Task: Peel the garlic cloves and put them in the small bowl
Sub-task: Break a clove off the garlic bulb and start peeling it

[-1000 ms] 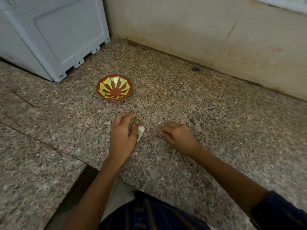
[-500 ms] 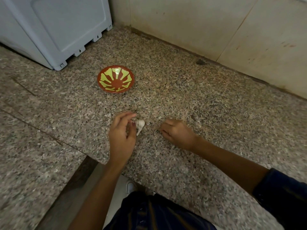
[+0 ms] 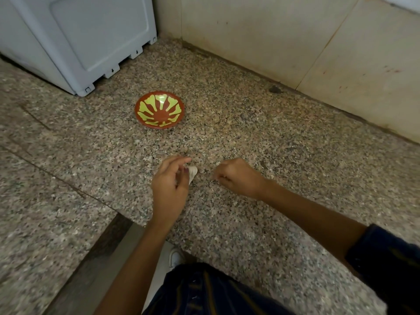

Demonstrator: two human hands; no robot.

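Note:
A small red bowl (image 3: 159, 110) with a yellow-green petal pattern stands empty on the speckled granite counter (image 3: 250, 137). Nearer to me, my left hand (image 3: 169, 187) pinches a white unpeeled garlic clove (image 3: 193, 172) between thumb and fingers, low over the counter; its palm hides part of the clove. My right hand (image 3: 238, 178) lies just right of the clove, a short gap away. Its fingers are curled under against the stone, and I see nothing in it.
A white appliance (image 3: 79, 42) stands at the back left, close behind the bowl. A beige tiled wall (image 3: 284, 42) closes the back. The counter edge (image 3: 127, 218) runs at the lower left, with the floor and a white shoe (image 3: 176, 258) below.
The view has shifted a little. My left hand keeps the clove at the same spot and its fingers have risen slightly. My right hand stays curled beside it.

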